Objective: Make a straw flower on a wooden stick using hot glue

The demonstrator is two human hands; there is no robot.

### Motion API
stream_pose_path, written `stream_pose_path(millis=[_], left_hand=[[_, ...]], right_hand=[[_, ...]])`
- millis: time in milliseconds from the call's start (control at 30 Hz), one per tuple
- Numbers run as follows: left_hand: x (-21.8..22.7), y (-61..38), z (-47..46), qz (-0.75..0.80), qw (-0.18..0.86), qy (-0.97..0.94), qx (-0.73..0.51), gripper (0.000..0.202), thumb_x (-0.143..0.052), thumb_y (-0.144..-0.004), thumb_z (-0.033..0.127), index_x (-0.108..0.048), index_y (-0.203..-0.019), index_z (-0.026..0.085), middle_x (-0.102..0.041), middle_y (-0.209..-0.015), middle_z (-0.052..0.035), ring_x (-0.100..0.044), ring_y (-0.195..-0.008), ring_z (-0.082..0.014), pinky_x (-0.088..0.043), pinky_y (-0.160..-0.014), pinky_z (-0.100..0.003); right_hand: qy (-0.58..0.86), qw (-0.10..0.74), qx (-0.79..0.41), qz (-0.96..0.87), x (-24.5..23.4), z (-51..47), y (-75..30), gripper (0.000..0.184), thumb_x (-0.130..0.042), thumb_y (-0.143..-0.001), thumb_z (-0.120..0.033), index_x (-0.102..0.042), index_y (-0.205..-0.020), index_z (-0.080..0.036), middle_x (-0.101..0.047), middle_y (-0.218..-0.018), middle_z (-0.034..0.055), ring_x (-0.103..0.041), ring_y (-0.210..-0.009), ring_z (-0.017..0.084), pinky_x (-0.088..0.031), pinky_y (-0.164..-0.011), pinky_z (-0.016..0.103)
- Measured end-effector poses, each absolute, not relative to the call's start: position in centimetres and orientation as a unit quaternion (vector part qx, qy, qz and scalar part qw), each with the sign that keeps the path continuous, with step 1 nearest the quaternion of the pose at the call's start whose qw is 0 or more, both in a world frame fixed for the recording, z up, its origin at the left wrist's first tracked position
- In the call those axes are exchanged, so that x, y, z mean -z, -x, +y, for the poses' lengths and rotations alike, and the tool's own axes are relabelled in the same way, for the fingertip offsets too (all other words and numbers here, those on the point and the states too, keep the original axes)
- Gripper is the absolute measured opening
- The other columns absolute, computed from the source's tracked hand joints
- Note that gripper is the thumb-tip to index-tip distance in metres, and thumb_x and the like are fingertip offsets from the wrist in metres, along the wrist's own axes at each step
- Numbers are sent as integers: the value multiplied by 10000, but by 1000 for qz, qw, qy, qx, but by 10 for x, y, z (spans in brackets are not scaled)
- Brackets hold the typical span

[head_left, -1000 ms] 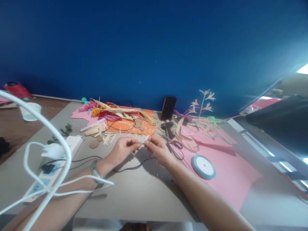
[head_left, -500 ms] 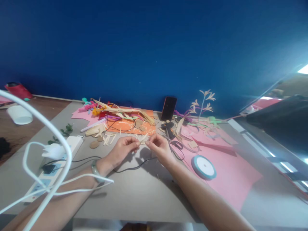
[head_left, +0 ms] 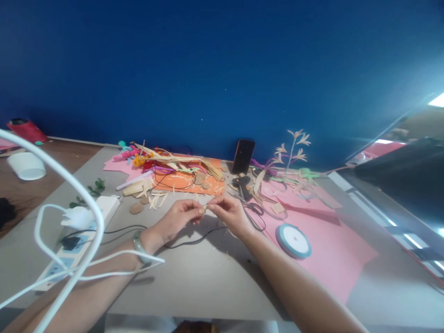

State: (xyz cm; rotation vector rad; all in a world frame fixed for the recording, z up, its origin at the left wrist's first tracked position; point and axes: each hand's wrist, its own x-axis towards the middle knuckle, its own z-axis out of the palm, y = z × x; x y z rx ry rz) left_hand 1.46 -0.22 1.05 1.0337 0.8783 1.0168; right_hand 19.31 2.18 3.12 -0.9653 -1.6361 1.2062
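My left hand (head_left: 182, 216) and my right hand (head_left: 229, 213) meet above the grey table (head_left: 194, 282), fingertips nearly touching. Both are closed in a pinch on a small strip of dry, straw-coloured husk (head_left: 205, 207), mostly hidden by the fingers. Just behind them, short cut husk pieces (head_left: 158, 200) lie beside an orange sheet (head_left: 180, 184) scattered with pale scraps. Scissors (head_left: 243, 188) with dark handles rest beyond my right hand. Farther right stands a stem with pale husk flowers (head_left: 290, 147).
A white power strip (head_left: 78, 245) with plugs and looping white cable (head_left: 99, 222) is at the left. A phone (head_left: 243, 156) leans on the blue wall. Pink paper (head_left: 333, 245) carries a ribbon roll (head_left: 294, 241). Coloured pipe cleaners (head_left: 130, 153) lie at the back left.
My fingertips have come closer together, and the husk strip that stuck up between them is now mostly covered. My left hand sits slightly lower.
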Motion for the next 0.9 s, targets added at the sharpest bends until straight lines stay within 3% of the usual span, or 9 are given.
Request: stream_pose_path(millis=[200, 400, 567, 667, 900], left_hand=[[-8, -15, -2, 403, 664, -451, -439, 229, -719, -708, 343, -622, -658, 141, -566, -598, 0, -484, -546, -89, -367, -510, -213], [-9, -16, -3, 407, 668, -446, -434, 215, -706, -722, 323, -610, -663, 140, -559, -602, -2, -478, -527, -84, -363, -474, -202], [-3, -16, 0, 409, 680, -410, -450, 219, -725, -710, 335, -625, -714, 140, -570, -605, 0, -479, -508, -80, -371, -464, -197], [-2, -16, 2, 406, 681, -390, -469, 218, -733, -702, 331, -636, -734, 139, -592, -631, -6, -493, -522, -82, -380, -472, -194], [-3, -17, 1, 389, 659, -405, -501, 196, -741, -702, 311, -650, -732, 139, -609, -669, -9, -509, -580, -85, -414, -567, -204]], right_hand=[[412, 431, -471, -650, -31, 22, -190, 325, -716, -734, -465, -582, -636, -186, -528, -568, -24, -429, -522, 104, -378, -515, 248], [427, 433, -485, -628, -29, 20, -185, 348, -691, -744, -493, -547, -661, -187, -443, -523, -57, -359, -478, 81, -305, -459, 225], [411, 484, -533, -559, -25, 21, -184, 281, -629, -808, -456, -546, -828, -188, -516, -620, -49, -335, -422, 53, -255, -410, 211], [393, 521, -554, -517, -20, 23, -186, 310, -701, -751, -400, -480, -867, -216, -493, -656, -76, -341, -414, 37, -259, -399, 191], [403, 495, -514, -573, -17, 18, -183, 320, -753, -708, -364, -533, -880, -207, -540, -723, -30, -412, -504, 69, -324, -442, 205]])
